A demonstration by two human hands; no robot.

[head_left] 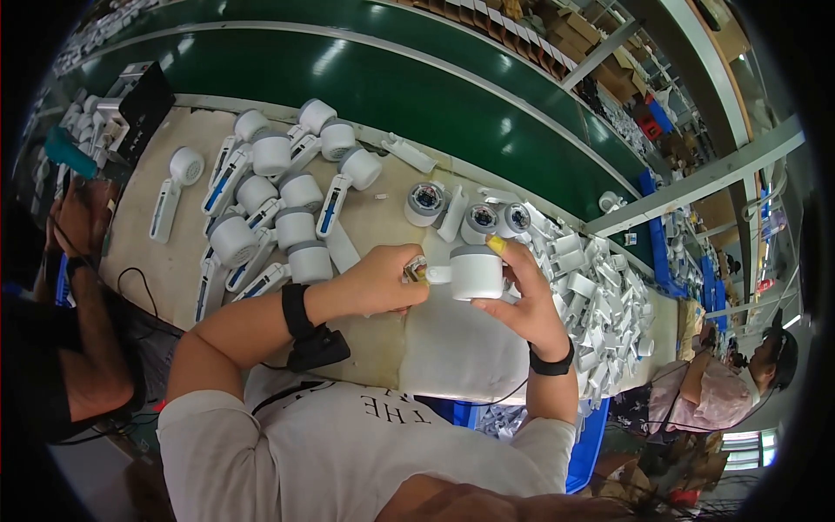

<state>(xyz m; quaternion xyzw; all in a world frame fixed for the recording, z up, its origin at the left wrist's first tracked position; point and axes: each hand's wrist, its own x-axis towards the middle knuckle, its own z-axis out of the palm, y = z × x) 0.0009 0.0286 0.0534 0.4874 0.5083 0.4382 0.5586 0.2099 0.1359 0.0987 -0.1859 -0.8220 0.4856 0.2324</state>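
Between my two hands is a white device with a drum-shaped head [477,278] and a grey rim, lying sideways above the table. My right hand [529,300] grips the head, thumb below and fingers above; yellow covers a fingertip. My left hand [376,280] is closed around the handle end, where a small part with a metallic glint shows; its kind is hidden by the fingers. Beyond my hands stand white drum heads [425,202] with open tops showing dark round insides. Left of them lie several devices [271,155] with heads and handles, some handles with a blue strip.
White plastic shells [591,300] form a heap at the right. A green conveyor belt [348,65] runs along the far side. A blue bin [588,448] sits below the near edge. Another person's hand [76,217] works at the far left; a person [709,391] sits at the right.
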